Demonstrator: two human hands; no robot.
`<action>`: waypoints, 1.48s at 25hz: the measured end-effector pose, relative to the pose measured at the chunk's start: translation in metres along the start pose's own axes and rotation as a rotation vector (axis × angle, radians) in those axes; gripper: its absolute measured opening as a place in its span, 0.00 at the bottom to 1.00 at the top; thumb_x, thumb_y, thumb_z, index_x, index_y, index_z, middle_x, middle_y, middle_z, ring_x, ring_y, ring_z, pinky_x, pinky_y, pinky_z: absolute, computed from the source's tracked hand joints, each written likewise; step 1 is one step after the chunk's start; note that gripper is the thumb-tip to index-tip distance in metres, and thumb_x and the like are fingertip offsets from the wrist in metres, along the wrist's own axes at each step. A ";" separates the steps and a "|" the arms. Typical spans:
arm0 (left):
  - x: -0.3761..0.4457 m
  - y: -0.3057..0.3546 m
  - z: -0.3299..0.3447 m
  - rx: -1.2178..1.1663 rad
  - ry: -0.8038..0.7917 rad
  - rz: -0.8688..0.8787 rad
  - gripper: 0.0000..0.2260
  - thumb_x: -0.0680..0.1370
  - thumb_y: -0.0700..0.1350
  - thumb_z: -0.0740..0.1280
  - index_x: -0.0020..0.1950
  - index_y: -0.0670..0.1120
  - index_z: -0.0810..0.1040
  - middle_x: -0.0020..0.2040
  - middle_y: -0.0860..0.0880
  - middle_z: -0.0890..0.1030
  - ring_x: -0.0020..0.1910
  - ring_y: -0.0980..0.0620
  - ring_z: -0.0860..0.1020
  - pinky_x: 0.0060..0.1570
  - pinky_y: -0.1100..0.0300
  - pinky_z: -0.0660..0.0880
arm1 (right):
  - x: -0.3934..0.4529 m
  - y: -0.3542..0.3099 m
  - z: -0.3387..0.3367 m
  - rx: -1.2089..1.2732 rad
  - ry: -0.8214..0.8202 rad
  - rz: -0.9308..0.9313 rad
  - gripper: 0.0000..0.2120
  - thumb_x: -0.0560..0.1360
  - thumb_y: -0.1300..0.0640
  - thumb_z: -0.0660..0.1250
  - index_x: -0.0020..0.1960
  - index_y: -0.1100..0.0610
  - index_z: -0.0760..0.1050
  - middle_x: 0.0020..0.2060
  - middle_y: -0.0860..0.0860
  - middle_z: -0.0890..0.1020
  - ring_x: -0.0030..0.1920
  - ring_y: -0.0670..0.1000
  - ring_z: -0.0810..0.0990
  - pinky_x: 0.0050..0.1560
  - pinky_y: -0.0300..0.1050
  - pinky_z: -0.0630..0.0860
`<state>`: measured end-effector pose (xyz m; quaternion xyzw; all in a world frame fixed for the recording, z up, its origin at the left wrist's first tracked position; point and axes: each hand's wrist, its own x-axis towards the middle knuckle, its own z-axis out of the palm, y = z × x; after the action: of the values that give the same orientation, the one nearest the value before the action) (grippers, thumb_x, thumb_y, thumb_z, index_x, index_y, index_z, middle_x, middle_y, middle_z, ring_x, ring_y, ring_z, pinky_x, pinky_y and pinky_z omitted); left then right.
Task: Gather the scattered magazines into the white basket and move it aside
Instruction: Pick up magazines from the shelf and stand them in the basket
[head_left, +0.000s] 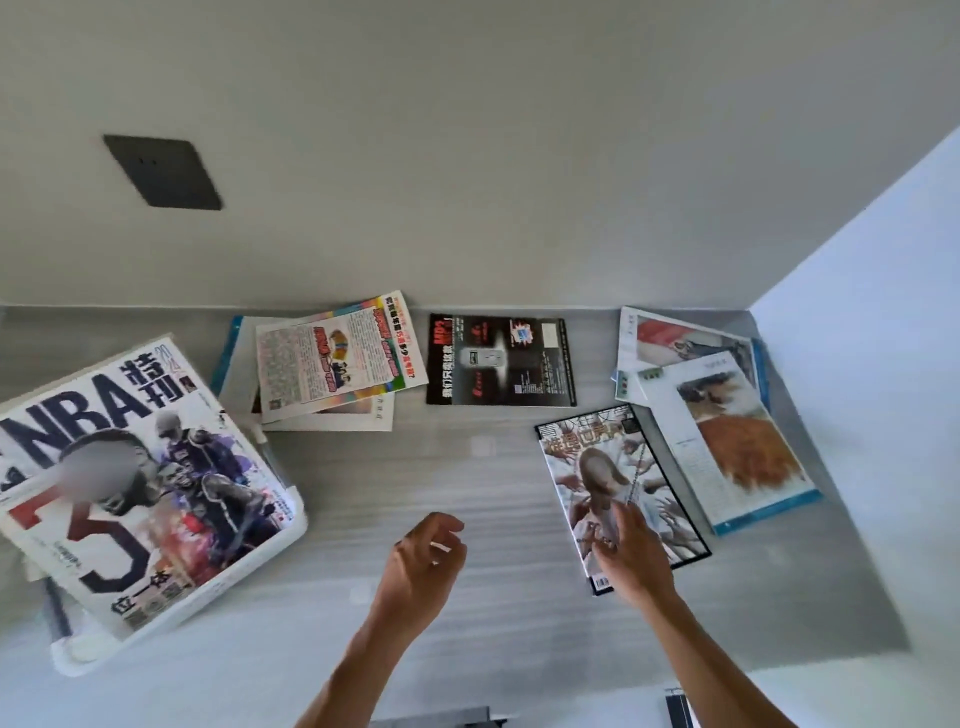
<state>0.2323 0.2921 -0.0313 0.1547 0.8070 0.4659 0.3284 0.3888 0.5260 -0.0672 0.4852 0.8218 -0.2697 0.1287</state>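
Observation:
A white basket stands at the left of the grey table, with a large NBA magazine lying tilted on top of it. A black-bordered magazine lies at centre right, and my right hand rests on its near part with the fingers laid on the cover. My left hand hovers over bare table in the middle, fingers loosely curled and holding nothing. At the back lie a colourful magazine on a white one, and a black MP3 magazine. Two blue-edged magazines overlap at the right.
A pale wall runs close behind the table and carries a dark square plate. Another wall closes off the right side. Bare table surface lies between the basket and the black-bordered magazine.

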 end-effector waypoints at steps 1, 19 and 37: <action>0.003 0.004 0.019 0.014 -0.035 0.000 0.07 0.73 0.42 0.67 0.46 0.55 0.79 0.40 0.54 0.83 0.36 0.59 0.80 0.32 0.68 0.74 | 0.002 0.019 -0.002 -0.121 0.022 -0.021 0.31 0.74 0.49 0.65 0.75 0.52 0.61 0.75 0.56 0.64 0.71 0.60 0.67 0.65 0.56 0.71; 0.010 -0.015 0.110 -0.213 0.143 -0.504 0.11 0.73 0.37 0.67 0.43 0.54 0.82 0.31 0.52 0.81 0.26 0.57 0.74 0.27 0.62 0.68 | -0.030 0.048 0.037 0.220 -0.212 -0.021 0.14 0.68 0.53 0.68 0.52 0.46 0.69 0.49 0.49 0.74 0.46 0.51 0.79 0.40 0.44 0.71; -0.036 0.016 -0.172 -0.323 0.718 0.092 0.14 0.74 0.36 0.70 0.50 0.55 0.83 0.41 0.54 0.86 0.37 0.59 0.82 0.32 0.66 0.78 | -0.038 -0.257 -0.001 0.952 -0.451 -0.565 0.04 0.78 0.60 0.67 0.48 0.53 0.80 0.40 0.51 0.86 0.34 0.50 0.82 0.30 0.42 0.79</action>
<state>0.1419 0.1680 0.0566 -0.0356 0.7790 0.6256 0.0241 0.1848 0.4006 0.0337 0.1831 0.6601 -0.7285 -0.0085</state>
